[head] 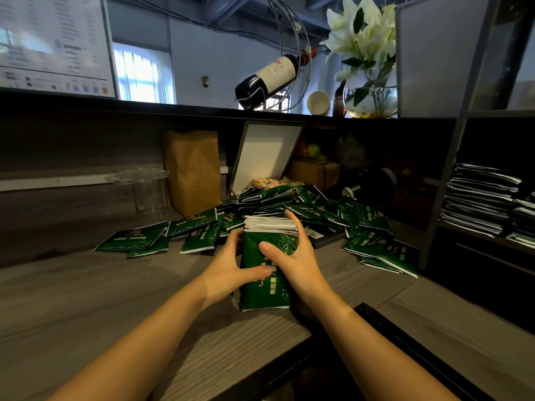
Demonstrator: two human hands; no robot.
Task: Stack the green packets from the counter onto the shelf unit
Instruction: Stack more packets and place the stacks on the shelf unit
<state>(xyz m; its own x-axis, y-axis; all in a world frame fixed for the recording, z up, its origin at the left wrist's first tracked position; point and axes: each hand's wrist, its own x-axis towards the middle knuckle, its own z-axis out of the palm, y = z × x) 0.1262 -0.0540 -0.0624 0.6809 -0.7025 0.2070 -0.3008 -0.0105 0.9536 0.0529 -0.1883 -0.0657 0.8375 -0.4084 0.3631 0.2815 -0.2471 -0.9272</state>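
Note:
A thick bundle of green packets (262, 290) stands upright on edge on the grey counter (101, 299) in the middle of the view. My left hand (228, 270) grips its left side, thumb across the front. My right hand (295, 256) grips the right side, fingers curled over the top edge. Behind the bundle lies a loose heap of green packets (307, 206), with more scattered left (139, 240) and right (376, 250). The shelf unit (451, 180) stands at the right and holds flat stacks of packets (480, 198).
A brown paper bag (194, 169), clear plastic cups (144, 189) and an open white-lidded box (265, 154) stand at the back of the counter. On the ledge above sit a wine bottle in a wire holder (269, 78), a white cup and a vase of lilies (367, 91).

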